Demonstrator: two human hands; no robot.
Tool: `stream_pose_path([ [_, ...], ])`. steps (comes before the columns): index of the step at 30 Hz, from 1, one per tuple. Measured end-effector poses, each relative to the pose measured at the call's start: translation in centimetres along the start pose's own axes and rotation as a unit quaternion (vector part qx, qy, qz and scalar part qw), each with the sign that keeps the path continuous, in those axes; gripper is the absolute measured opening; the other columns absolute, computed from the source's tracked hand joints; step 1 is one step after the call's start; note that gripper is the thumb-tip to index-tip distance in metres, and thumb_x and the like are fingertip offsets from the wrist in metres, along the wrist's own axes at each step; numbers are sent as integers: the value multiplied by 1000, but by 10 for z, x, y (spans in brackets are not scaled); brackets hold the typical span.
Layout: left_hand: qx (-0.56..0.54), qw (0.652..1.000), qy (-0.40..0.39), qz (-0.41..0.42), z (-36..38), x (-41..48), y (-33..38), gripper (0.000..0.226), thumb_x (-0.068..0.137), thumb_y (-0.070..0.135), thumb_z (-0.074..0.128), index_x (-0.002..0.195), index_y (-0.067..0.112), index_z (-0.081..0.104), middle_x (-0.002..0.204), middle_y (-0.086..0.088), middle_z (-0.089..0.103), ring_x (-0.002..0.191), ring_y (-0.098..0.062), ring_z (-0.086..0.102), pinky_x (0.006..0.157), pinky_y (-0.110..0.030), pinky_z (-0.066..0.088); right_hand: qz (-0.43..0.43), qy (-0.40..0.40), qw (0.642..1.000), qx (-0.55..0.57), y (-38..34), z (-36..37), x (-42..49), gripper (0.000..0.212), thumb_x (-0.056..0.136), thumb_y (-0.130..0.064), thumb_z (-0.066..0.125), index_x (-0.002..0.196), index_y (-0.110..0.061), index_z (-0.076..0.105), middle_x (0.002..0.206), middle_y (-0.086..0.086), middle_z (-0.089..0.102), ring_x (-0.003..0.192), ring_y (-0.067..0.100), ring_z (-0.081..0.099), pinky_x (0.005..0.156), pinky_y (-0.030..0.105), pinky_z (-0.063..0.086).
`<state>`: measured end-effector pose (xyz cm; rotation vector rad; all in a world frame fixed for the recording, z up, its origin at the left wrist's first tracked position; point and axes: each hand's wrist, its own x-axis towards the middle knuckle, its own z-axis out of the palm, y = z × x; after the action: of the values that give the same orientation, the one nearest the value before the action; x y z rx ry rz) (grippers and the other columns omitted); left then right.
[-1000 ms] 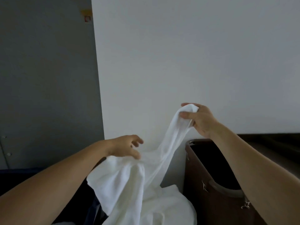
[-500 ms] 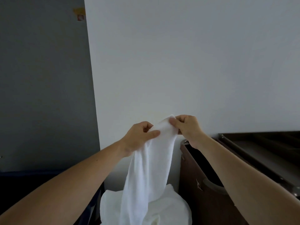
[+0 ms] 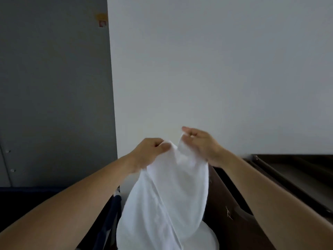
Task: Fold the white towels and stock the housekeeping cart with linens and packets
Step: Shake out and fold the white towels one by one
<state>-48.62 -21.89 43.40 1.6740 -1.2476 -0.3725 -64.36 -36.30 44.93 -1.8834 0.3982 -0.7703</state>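
Observation:
A white towel point(image 3: 169, 195) hangs in front of me, held up by its top edge. My left hand point(image 3: 149, 154) pinches the edge on the left. My right hand point(image 3: 201, 143) pinches it on the right, a little higher. The two hands are close together, with a short dip of cloth between them. The towel's lower part drapes down onto more white linen point(image 3: 207, 239) at the bottom of the view. The dark brown housekeeping cart point(image 3: 243, 204) stands just right of the towel, under my right forearm.
A white wall point(image 3: 216, 69) is directly ahead, a grey wall point(image 3: 54, 87) to its left. The cart's flat top tray point(image 3: 297, 172) runs along the right edge. Dark blue fabric point(image 3: 115, 204) shows low left beside the linen.
My left hand came up from the bunched cloth and took the towel's top edge beside my right hand. The hands have since spread slightly, and the towel hangs wider.

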Motion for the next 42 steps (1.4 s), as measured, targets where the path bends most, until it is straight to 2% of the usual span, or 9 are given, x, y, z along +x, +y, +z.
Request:
stream_pose_path([
  [3, 103, 991, -4, 88, -3, 8, 17, 20, 94, 37, 64, 82, 22, 69, 73, 14, 64, 63, -3, 54, 54, -15, 43, 25, -106, 994, -27, -2, 21, -10, 22, 99, -25, 60, 78, -18, 63, 78, -5, 62, 71, 10, 56, 66, 27, 48],
  [8, 200, 980, -5, 6, 6, -1, -19, 8, 79, 12, 64, 85, 11, 69, 81, 2, 68, 73, -15, 62, 64, -25, 50, -92, 34, 984, -146, -34, 18, 3, 24, 98, -21, 59, 75, -19, 53, 68, -8, 50, 61, 2, 44, 59, 22, 38],
  [16, -10, 951, 182, -250, -11, -18, -82, 24, 92, 13, 44, 89, -1, 63, 82, -16, 61, 68, -28, 56, 58, -30, 44, -165, 269, 940, -129, -81, -26, 28, 29, 93, -25, 60, 67, -23, 47, 65, -11, 49, 57, -1, 45, 48, 11, 33],
  [19, -37, 966, 192, -168, -23, -4, -41, 22, 88, 19, 50, 81, 4, 64, 80, -14, 64, 70, -26, 58, 62, -33, 42, -36, 82, 974, -206, -60, -23, 18, 25, 95, -24, 61, 71, -17, 54, 72, -2, 56, 65, 13, 48, 54, 21, 38],
  [23, 122, 990, 45, 50, -19, 7, 26, 17, 89, 24, 53, 83, 27, 69, 83, 17, 68, 78, -2, 61, 61, -12, 43, -48, -61, 990, -117, -36, 9, -4, 19, 98, -18, 62, 79, -20, 64, 134, -2, 58, 118, 13, 57, 98, 35, 47],
  [26, 180, 976, 41, 115, -17, 12, 35, 10, 89, 24, 58, 91, 25, 67, 83, 16, 64, 79, -3, 58, 60, -11, 40, 1, -182, 983, 7, -28, 25, -17, 18, 100, -17, 58, 84, -16, 64, 91, 0, 63, 82, 13, 59, 76, 31, 50],
  [30, 227, 970, 56, 66, -16, 7, -5, 11, 89, 24, 53, 85, 14, 54, 78, 2, 58, 69, -15, 51, 61, -27, 39, -46, -40, 985, -160, -36, 20, -11, 31, 98, -24, 61, 70, -20, 49, 66, -7, 45, 60, 9, 40, 55, 26, 34],
  [37, 111, 972, 91, -187, -14, -16, -107, 19, 91, 10, 50, 85, -3, 62, 84, -16, 65, 75, -28, 61, 68, -36, 50, -176, 218, 960, 7, -85, -14, 10, 33, 91, -26, 62, 63, -23, 45, 49, -20, 41, 48, -1, 36, 47, 17, 32],
  [42, -5, 970, 215, -115, -31, 13, -38, 28, 89, 11, 44, 61, 12, 48, 61, -1, 49, 57, -18, 43, 52, -26, 33, -111, 174, 977, -58, -69, -28, 11, 25, 89, -18, 64, 66, -20, 54, 51, -18, 45, 46, 0, 41, 46, 18, 35],
])
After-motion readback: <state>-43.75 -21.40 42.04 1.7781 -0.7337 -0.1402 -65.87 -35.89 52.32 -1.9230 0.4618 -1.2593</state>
